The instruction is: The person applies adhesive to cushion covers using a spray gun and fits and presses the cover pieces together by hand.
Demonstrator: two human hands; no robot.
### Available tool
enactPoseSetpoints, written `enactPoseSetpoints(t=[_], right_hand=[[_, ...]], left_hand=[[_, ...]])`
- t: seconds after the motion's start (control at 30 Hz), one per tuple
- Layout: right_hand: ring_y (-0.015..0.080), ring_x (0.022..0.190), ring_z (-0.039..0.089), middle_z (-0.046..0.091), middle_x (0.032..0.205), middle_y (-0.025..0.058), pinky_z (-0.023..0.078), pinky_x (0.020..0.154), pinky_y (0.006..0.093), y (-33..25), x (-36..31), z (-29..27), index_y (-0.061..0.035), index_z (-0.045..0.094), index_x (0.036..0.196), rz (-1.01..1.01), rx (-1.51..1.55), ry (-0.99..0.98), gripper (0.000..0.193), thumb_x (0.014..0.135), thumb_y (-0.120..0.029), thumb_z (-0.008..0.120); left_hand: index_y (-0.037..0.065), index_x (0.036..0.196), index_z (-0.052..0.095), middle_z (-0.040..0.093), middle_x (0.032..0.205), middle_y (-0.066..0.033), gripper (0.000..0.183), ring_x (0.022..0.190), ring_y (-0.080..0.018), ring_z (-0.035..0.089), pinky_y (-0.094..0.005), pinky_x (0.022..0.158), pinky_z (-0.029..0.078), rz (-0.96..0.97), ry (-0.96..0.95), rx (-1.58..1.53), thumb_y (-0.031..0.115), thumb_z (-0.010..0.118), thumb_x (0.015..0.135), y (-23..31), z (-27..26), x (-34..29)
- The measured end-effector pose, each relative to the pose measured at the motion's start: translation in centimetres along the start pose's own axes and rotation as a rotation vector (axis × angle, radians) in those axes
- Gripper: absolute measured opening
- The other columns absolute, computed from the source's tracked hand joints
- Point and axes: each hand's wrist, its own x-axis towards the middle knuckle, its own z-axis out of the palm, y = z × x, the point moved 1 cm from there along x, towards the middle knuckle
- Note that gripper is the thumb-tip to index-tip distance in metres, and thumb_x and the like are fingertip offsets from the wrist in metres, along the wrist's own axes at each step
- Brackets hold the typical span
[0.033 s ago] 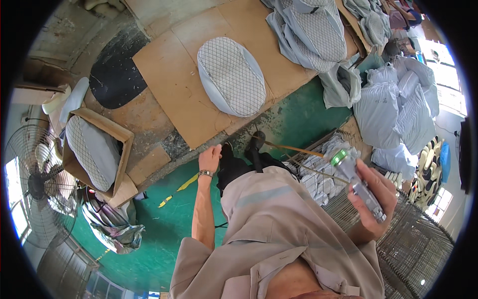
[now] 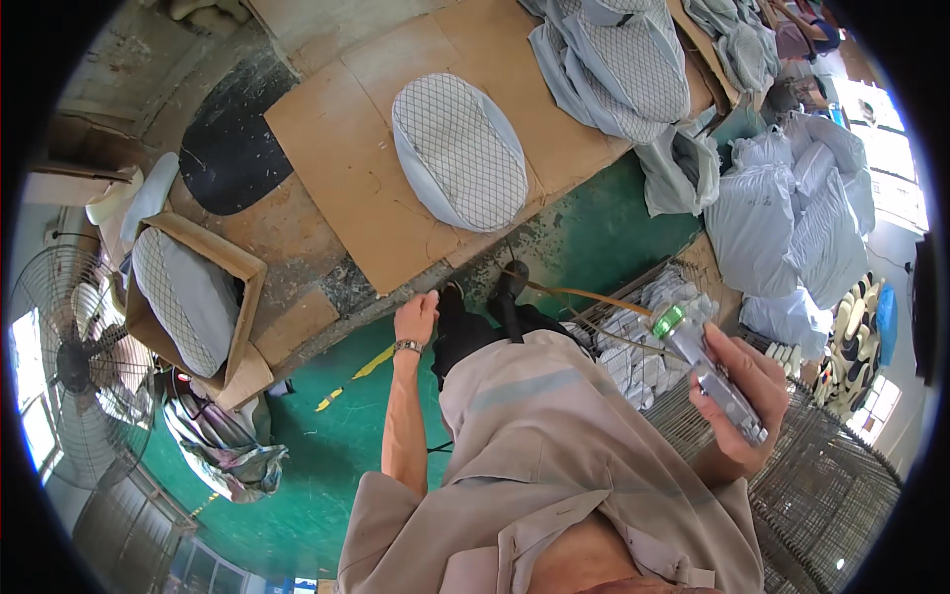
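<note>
My right hand, on the right, grips a grey handheld device with a shiny green ring at its far end; I cannot tell its exact kind. My left hand hangs by the table's near edge with its fingers curled together and a watch on the wrist. Whatever those fingers might hold is hidden. Beyond it, an oval padded cover with a diamond-quilted top and pale grey sides lies on a flat cardboard sheet. Neither hand touches this cover.
More quilted covers are piled at the far right of the table. An open carton holds another one at left, near a fan. Stuffed pale bags and a wire basket stand right. A black oval sheet lies far left.
The grey device in my right hand has shifted slightly, its green-ringed end a little lower and to the left. My left hand and the covers stay where they were.
</note>
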Motion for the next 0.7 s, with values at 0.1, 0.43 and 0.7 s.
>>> enactPoseSetpoints(t=[0.1, 0.43, 0.7], right_hand=[[0.0188, 0.075, 0.065, 0.067, 0.089, 0.0153, 0.05, 0.07, 0.0282, 1.7, -1.5, -1.5, 0.0124, 0.061, 0.126, -0.033, 0.059, 0.04, 0.058, 0.075, -0.011, 0.076], [0.0248, 0.068, 0.064, 0.067, 0.082, 0.0165, 0.047, 0.064, 0.0287, 7.5, -4.8, -4.7, 0.0109, 0.065, 0.123, -0.202, 0.098, -0.043, 0.063, 0.072, -0.025, 0.076], [0.0239, 0.063, 0.062, 0.063, 0.076, 0.0155, 0.046, 0.059, 0.0293, 9.7, -6.2, -6.2, 0.0123, 0.066, 0.118, -0.101, 0.053, -0.004, 0.062, 0.075, -0.033, 0.067]], left_hand=[[0.008, 0.086, 0.072, 0.074, 0.074, -0.006, 0.048, 0.078, -0.0302, 0.072, -0.0421, 0.074, 0.054, -0.08, -0.008, 0.043, 0.05, 0.053, 0.098, -1.9, 2.6, -0.6], [0.004, 0.107, 0.071, 0.076, 0.085, -0.0102, 0.05, 0.074, -0.0208, 0.074, -0.0363, 0.063, 0.058, -0.607, -0.045, -0.369, 0.051, 0.055, 0.097, -11.5, 10.8, -5.7], [0.004, 0.112, 0.069, 0.074, 0.091, -0.0119, 0.048, 0.075, -0.0244, 0.071, -0.0415, 0.067, 0.059, -0.734, 0.013, -0.564, 0.049, 0.058, 0.096, -10.9, 13.3, -7.4]])
